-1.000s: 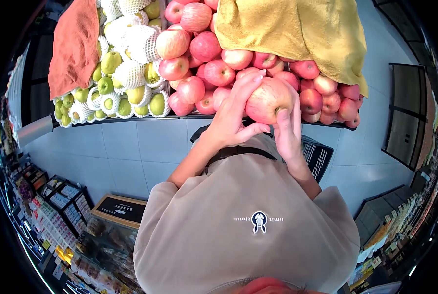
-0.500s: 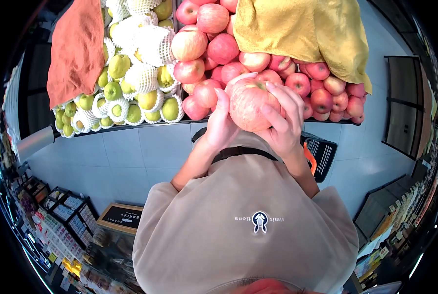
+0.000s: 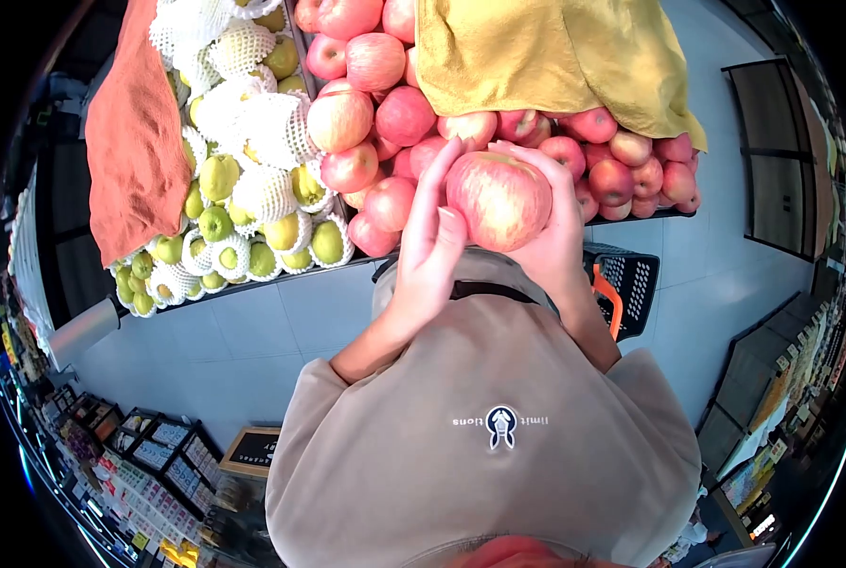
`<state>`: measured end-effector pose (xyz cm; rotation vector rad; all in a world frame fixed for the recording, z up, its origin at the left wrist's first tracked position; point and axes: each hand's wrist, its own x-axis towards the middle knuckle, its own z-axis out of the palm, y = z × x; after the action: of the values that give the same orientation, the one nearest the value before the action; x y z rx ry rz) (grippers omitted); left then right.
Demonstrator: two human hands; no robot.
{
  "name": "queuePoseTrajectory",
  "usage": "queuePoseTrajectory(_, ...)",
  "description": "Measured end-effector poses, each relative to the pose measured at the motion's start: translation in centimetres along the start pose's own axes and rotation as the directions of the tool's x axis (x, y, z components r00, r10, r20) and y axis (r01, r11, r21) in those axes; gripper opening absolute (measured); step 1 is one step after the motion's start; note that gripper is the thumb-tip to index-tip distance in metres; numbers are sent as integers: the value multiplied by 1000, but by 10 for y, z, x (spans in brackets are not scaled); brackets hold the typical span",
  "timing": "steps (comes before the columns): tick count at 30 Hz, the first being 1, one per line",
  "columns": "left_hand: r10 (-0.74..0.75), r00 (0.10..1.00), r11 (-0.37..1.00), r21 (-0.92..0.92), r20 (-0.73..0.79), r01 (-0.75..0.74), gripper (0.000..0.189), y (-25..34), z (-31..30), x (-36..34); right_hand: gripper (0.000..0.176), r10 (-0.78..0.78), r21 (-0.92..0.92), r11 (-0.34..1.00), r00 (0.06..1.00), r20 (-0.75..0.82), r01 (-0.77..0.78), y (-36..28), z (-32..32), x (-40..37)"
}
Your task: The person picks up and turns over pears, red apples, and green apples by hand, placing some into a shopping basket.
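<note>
In front of my chest a large red-and-yellow streaked apple (image 3: 499, 201) rests between my two hands. My right hand (image 3: 560, 227) cups it from the right and from beneath, with fingers along its far side. My left hand (image 3: 427, 237) curves round its left side, thumb near the lower left edge; some of its fingers are hidden. Just beyond lies a heap of red apples (image 3: 375, 62) on the display stand, close to my fingertips.
Green fruit in white foam nets (image 3: 264, 194) fills the stand's left part. An orange cloth (image 3: 137, 142) and a yellow cloth (image 3: 555, 62) drape over the produce. A black basket (image 3: 639, 289) with an orange handle is at my right. A bakery sign (image 3: 250, 452) stands at lower left.
My right hand's fingers have shifted from over the apple's top to its far side and underneath. The apple has turned in my hands. The view has rotated slightly, shifting the stand.
</note>
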<state>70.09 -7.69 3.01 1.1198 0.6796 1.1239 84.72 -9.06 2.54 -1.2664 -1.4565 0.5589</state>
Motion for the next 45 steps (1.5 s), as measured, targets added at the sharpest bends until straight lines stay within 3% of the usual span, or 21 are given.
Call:
queuePoseTrajectory(1, -202, 979, 936, -289, 23, 200, 69, -5, -4, 3, 76, -22, 19, 1000, 1000, 10, 22, -1, 2, 0)
queuePoseTrajectory(2, -383, 918, 753, -541, 102, 374, 69, -10, -8, 5, 75, -45, 39, 998, 999, 22, 44, -1, 5, 1)
queuePoseTrajectory(3, -379, 919, 755, -540, 105, 373, 69, -23, -13, 1, 73, -86, 72, 994, 996, 6, 85, 3, 11, -1)
queuePoseTrajectory(5, -291, 889, 257, -866, 353, 428, 69, -49, -23, -7, 75, -160, -93, 982, 986, 56, 164, 2, 11, 4)
queuePoseTrajectory(6, -291, 889, 259, -865, 354, 430, 69, -45, -25, -5, 77, -168, -194, 964, 982, 86, 182, 1, 9, 5)
queuePoseTrajectory(10, -420, 839, 279, -831, 345, 482, 68, -18, -22, 5, 79, -54, -235, 969, 995, 81, 72, -2, 6, 2)
queuePoseTrajectory(12, -585, 800, 525, -689, 135, 500, 66, -11, -16, 7, 79, -154, -233, 956, 981, 114, 177, 0, 5, -4)
queuePoseTrajectory(18, -517, 855, 702, -552, 40, 450, 67, -7, -9, 8, 75, -191, -218, 953, 976, 105, 210, 10, 4, 0)
queuePoseTrajectory(22, -480, 874, 663, -624, 71, 414, 63, -19, -15, 8, 79, -184, -138, 971, 980, 72, 193, 14, 4, -1)
queuePoseTrajectory(24, -415, 857, 475, -730, 307, 492, 68, -25, -22, 11, 80, -165, -81, 982, 985, 56, 170, 13, 4, -2)
queuePoseTrajectory(27, -475, 840, 459, -740, 263, 491, 69, -22, -15, 17, 79, -181, -71, 980, 982, 53, 184, 10, 1, -1)
queuePoseTrajectory(28, -477, 837, 458, -737, 268, 498, 69, -19, -11, 17, 76, -156, -204, 964, 985, 73, 168, 6, -2, 3)
queuePoseTrajectory(30, -465, 885, 727, -563, 18, 394, 66, -13, -5, 17, 73, -122, -337, 931, 989, 80, 142, 5, -4, 3)
queuePoseTrajectory(31, -469, 883, 725, -559, 26, 401, 66, -15, -4, 16, 69, -188, -330, 919, 976, 113, 215, 10, -4, 2)
queuePoseTrajectory(33, -301, 953, 903, -307, 42, 299, 66, -22, -4, 13, 64, -253, -357, 884, 951, 178, 302, 13, -3, -2)
queuePoseTrajectory(37, -319, 947, 900, -302, 34, 314, 72, -22, -1, 11, 64, -208, -312, 917, 966, 155, 248, 21, -5, -7)
queuePoseTrajectory(39, -437, 894, 782, -451, 96, 431, 73, -18, -4, 13, 69, -104, -4, 994, 993, 62, 105, 17, -8, -9)
queuePoseTrajectory(40, -440, 892, 780, -449, 100, 435, 73, -18, -4, 12, 69, -101, -5, 995, 993, 58, 101, 14, -6, -14)
queuePoseTrajectory(42, -622, 763, 634, -460, 175, 622, 72, -19, -3, 12, 80, 157, 449, 883, 988, -10, -136, 9, 2, -21)
queuePoseTrajectory(44, -607, 772, 636, -468, 188, 614, 71, -20, -6, 12, 86, 72, 336, 939, 997, 7, -71, 16, -5, -13)
queuePoseTrajectory(45, -593, 780, 636, -478, 199, 606, 70, -20, -7, 12, 87, -3, 18, 1000, 999, 46, 2, 15, -13, -8)
